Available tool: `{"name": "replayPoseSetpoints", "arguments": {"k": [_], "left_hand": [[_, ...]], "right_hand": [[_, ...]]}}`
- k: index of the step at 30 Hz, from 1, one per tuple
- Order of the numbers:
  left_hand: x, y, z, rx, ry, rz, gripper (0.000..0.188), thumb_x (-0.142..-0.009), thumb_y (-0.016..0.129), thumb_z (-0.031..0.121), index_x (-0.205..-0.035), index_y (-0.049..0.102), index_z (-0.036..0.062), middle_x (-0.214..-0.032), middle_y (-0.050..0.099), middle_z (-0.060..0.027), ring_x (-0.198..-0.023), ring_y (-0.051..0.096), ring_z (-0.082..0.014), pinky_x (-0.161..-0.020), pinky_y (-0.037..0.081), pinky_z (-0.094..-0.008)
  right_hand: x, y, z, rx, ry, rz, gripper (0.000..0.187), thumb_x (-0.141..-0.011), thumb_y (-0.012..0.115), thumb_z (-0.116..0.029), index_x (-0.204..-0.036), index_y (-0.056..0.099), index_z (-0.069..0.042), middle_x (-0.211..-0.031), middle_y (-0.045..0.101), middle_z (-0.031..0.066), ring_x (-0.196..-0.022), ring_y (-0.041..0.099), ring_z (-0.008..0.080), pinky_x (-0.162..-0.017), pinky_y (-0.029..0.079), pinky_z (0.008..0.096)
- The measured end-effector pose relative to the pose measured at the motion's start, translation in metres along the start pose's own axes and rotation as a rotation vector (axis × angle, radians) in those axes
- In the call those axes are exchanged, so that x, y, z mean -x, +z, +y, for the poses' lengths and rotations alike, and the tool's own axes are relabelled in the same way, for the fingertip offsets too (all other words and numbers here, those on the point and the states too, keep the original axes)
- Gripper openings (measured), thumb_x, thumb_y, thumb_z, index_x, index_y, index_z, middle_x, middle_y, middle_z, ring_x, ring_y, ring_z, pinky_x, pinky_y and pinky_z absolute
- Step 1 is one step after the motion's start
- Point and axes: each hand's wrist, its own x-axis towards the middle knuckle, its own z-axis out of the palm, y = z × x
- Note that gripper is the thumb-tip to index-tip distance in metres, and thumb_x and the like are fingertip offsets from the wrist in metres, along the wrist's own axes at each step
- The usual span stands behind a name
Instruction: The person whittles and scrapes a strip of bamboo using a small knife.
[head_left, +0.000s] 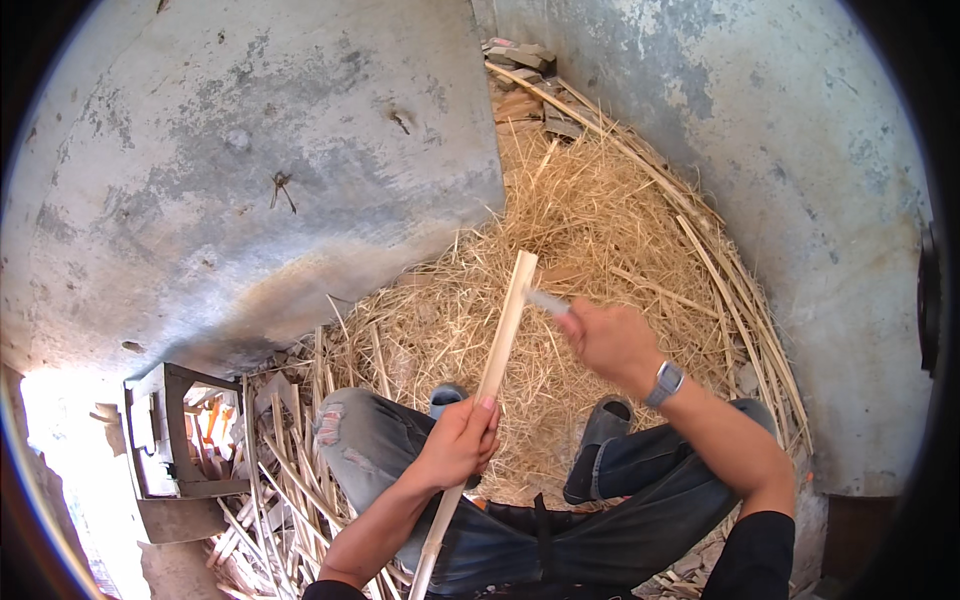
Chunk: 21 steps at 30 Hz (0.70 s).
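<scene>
A long pale split bamboo strip (508,330) slants up and away from between my knees. My left hand (456,443) is closed around it at about its middle, thumb lying along the strip. Past that grip, the upper end stands free over the straw. In my right hand (612,340), which is a fist, sits a knife; its handle is hidden by the fingers. The short, pale knife blade (545,301) points left, its tip at the strip's right edge just below the upper end. Whether it cuts in cannot be made out.
Shavings (590,220) cover the floor between two grey walls. Long bamboo strips (745,290) lie along the right wall. More loose strips (285,460) are heaped at my left, beside a dark metal frame (160,430). Stacked bricks (520,55) lie at the far corner.
</scene>
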Motion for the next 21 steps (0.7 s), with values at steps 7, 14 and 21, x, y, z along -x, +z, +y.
{"name": "replayPoseSetpoints", "arguments": {"k": [7,14,21], "left_hand": [[0.003,-0.002,-0.011,-0.095,-0.020,-0.062,0.037,-0.112,0.039,0.036,-0.087,0.046,0.0102,-0.058,0.039,0.0045,-0.046,0.037,-0.0058,-0.043,0.031,-0.0235],[0.000,-0.005,-0.008,-0.152,0.074,0.021,0.037,-0.112,0.039,0.036,-0.087,0.047,0.0099,-0.058,0.039,0.0042,-0.046,0.035,-0.0060,-0.043,0.030,-0.0240],[0.000,-0.007,-0.005,-0.244,0.153,0.068,0.035,-0.113,0.038,0.036,-0.090,0.045,0.0102,-0.056,0.034,0.0047,-0.045,0.033,-0.0063,-0.041,0.030,-0.0245]], "right_hand": [[-0.033,-0.048,0.074,-0.097,0.244,0.183,0.052,-0.109,0.043,-0.044,-0.079,0.060,-0.005,-0.052,0.053,0.0141,-0.046,0.056,0.0298,-0.044,0.042,0.0437],[0.002,-0.029,-0.001,-0.162,-0.005,0.030,0.045,-0.101,0.058,-0.046,-0.075,0.059,-0.009,-0.049,0.055,0.0114,-0.041,0.056,0.0319,-0.041,0.043,0.0453],[0.030,-0.015,-0.038,-0.144,-0.168,-0.116,0.040,-0.100,0.060,-0.044,-0.075,0.057,-0.012,-0.051,0.056,0.0097,-0.043,0.058,0.0320,-0.042,0.046,0.0443]]}}
